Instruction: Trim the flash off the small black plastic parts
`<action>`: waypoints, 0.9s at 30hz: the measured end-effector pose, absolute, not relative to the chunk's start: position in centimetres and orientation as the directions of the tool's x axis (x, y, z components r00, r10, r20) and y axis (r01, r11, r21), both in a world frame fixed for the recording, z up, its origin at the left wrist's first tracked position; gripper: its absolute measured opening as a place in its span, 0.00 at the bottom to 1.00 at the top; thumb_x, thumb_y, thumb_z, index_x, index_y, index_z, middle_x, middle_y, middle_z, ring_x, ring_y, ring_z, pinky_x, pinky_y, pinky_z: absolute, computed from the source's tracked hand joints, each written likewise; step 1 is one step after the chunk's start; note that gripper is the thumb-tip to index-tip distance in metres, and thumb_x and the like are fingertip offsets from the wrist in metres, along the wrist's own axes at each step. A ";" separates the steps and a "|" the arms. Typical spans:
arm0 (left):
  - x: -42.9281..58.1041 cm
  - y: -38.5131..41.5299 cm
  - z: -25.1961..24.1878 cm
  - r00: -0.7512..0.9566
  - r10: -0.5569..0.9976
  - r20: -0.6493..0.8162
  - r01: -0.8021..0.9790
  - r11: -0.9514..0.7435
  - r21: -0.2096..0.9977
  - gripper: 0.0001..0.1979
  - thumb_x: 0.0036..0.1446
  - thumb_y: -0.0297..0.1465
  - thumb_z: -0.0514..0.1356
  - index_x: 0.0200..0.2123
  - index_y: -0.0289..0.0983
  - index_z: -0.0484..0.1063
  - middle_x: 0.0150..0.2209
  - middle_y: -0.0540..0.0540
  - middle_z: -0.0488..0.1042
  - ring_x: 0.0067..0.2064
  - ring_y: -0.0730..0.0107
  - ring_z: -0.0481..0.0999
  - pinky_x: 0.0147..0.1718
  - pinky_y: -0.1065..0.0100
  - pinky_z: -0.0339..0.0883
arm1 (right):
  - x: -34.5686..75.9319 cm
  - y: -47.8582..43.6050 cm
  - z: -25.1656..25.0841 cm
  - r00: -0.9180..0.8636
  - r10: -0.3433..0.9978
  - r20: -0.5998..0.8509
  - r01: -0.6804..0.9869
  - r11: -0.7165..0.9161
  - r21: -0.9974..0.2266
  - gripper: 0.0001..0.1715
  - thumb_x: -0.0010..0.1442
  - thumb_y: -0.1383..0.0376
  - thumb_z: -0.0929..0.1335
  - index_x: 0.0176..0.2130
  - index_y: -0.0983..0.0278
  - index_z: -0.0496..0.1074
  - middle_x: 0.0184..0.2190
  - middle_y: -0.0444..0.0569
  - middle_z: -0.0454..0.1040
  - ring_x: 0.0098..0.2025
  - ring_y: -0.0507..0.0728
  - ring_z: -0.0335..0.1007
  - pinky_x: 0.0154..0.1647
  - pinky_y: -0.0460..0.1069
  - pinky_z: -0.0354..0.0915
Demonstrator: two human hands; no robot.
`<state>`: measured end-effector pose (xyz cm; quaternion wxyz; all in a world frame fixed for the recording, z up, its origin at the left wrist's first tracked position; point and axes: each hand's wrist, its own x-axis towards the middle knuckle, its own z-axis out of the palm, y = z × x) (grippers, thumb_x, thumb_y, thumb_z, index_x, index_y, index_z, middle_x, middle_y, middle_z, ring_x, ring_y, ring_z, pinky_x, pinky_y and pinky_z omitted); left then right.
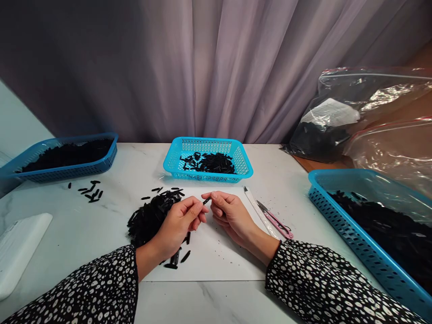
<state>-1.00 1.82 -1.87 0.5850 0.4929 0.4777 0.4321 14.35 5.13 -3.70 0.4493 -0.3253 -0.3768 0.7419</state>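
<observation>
While pinching a small black piece (207, 200) btwn thumb & fingers of the L hand (182, 218), gripping its upper end w/ fingertips of the R hand (232, 213) too; so grasped from both sides, neither let go nor balled into a fist. Held up over the white sheet (216, 265), prob. to have it in plain sight & catch crumbs on a pale ground. Turned inward at both wrists, likely to bring fingertips face to face. Can't tell its exact shape, being tiny & partly covered. Heaped just beside the L hand, partly behind it: pile of like pieces (148, 218), prob. put there for a short reach. Laid beyond the R hand, points facing away: slim white tool (259, 210) & pink-handled scissors (282, 227), likely for safe, quick pickup. Set farther back: middle basket (209, 177), holding a modest heap, prob. central for access from either side. Flanked by left basket (111, 157) & right basket (337, 220), both w/ lots of black stuff, likely out there for elbow room.
</observation>
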 end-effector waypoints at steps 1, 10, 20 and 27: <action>-1.0 1.8 -1.9 0.167 0.978 -0.122 -0.024 0.128 0.991 0.16 0.59 0.44 0.61 0.30 0.36 0.73 0.25 0.50 0.71 0.23 0.77 0.60 0.23 0.71 0.50 | 14.3 5.1 -3.7 -0.387 0.911 -0.142 -0.421 -0.312 -0.852 0.27 0.47 0.48 0.77 0.36 0.67 0.77 0.14 0.35 0.57 0.16 0.44 0.38 0.16 0.45 0.33; -1.0 1.7 -2.1 0.158 0.985 -0.072 0.046 0.066 0.997 0.16 0.61 0.43 0.58 0.27 0.38 0.69 0.27 0.51 0.71 0.23 0.76 0.60 0.25 0.70 0.54 | 14.3 5.1 -3.8 -0.378 0.915 -0.140 -0.425 -0.306 -0.852 0.25 0.44 0.51 0.79 0.22 0.64 0.67 0.14 0.36 0.57 0.16 0.44 0.41 0.17 0.45 0.36; -1.1 2.2 -3.3 0.030 1.000 -0.004 -0.153 0.008 0.988 0.12 0.56 0.24 0.57 0.44 0.40 0.71 0.42 0.48 0.75 0.41 0.70 0.76 0.44 0.67 0.67 | 14.3 5.1 -3.8 -0.326 0.936 -0.131 -0.414 -0.266 -0.870 0.22 0.47 0.51 0.78 0.33 0.66 0.78 0.16 0.36 0.57 0.18 0.45 0.41 0.18 0.46 0.35; -0.9 2.0 -2.6 0.018 0.997 -0.072 -0.198 0.074 0.977 0.17 0.56 0.33 0.64 0.48 0.38 0.66 0.35 0.48 0.78 0.37 0.66 0.81 0.42 0.62 0.72 | 14.3 5.1 -3.8 -0.324 0.938 -0.123 -0.421 -0.260 -0.869 0.23 0.48 0.52 0.78 0.36 0.66 0.78 0.15 0.35 0.58 0.17 0.45 0.41 0.17 0.45 0.35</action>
